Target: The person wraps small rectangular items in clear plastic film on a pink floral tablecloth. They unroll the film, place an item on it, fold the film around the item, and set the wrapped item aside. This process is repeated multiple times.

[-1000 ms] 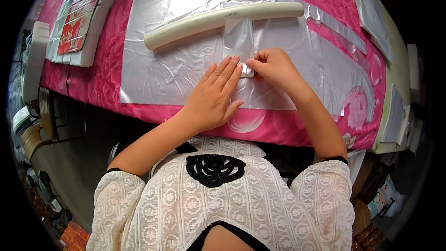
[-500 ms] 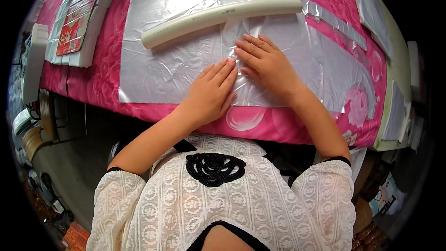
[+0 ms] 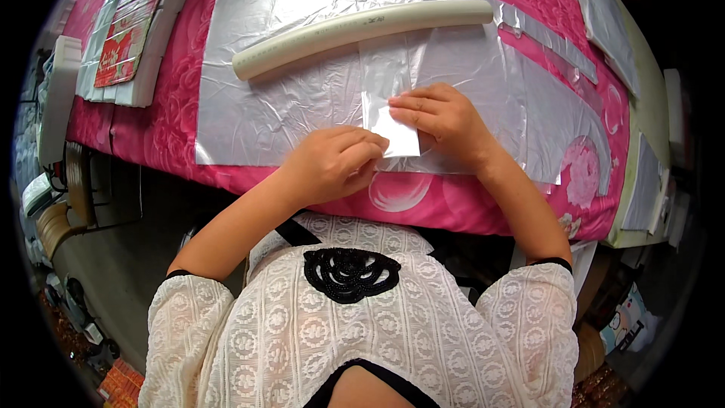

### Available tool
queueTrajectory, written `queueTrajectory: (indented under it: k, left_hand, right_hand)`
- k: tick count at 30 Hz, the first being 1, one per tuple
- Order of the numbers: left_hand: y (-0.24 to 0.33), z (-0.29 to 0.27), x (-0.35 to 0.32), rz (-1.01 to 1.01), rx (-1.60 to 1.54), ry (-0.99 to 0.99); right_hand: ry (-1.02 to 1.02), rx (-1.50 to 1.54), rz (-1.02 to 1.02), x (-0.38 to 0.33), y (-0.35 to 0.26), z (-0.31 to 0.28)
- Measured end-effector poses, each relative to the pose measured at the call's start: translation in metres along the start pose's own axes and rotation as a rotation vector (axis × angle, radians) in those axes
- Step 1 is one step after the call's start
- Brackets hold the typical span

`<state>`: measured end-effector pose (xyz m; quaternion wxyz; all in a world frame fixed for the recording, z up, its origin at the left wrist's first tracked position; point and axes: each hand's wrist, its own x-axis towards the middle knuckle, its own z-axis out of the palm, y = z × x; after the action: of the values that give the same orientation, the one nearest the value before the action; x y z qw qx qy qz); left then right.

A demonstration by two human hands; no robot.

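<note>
A sheet of thin silvery-white plastic film point(image 3: 264, 113) lies spread over the table, with a folded, brighter flap point(image 3: 394, 130) at its near middle. My left hand point(image 3: 338, 160) has its fingers bent and pinches the flap's lower left edge. On the flap's upper right side are the closed-together fingers of my right hand point(image 3: 442, 121), its thumb hidden beneath. Beyond both hands, a long, slightly curved cream plastic pipe point(image 3: 362, 32) rests across the film, touched by neither hand.
A pink floral cloth point(image 3: 162, 132) covers the table. White foam blocks and a red-printed wrapped package point(image 3: 128, 49) stand at the far left. Narrow film strips point(image 3: 555, 45) lie to the right of the pipe, and more film sheets point(image 3: 600, 23) hang over the right edge.
Both hands lay flat with fingers stretched on the film. Now they have come down and grip a folded flap between them. The pipe has hardly moved.
</note>
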<state>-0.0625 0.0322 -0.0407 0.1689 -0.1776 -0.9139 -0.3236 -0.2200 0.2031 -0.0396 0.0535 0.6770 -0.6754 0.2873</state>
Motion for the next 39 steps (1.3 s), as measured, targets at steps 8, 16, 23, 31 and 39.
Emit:
queueTrajectory:
  k: [8, 16, 23, 31, 39]
  left_hand:
    - [0.009, -0.007, -0.019, -0.001, 0.109, -0.159]
    - [0.009, 0.004, -0.01, -0.645, -0.257, 0.033]
    - [-0.017, 0.003, 0.015, -0.953, -0.598, 0.225]
    - [-0.007, -0.002, 0.013, -0.298, 0.109, 0.112]
    - [-0.014, 0.035, 0.024, -0.343, 0.355, -0.099]
  right_hand:
    - [0.002, 0.01, 0.028, -0.02, -0.032, 0.006]
    - [-0.039, 0.433, 0.661, 0.009, -0.026, 0.001]
    - [-0.374, 0.589, 1.053, 0.039, 0.001, -0.004]
    - [-0.474, 0.605, 1.143, 0.047, 0.013, 0.0]
    - [-0.394, 0.612, 1.173, 0.042, 0.009, 0.004]
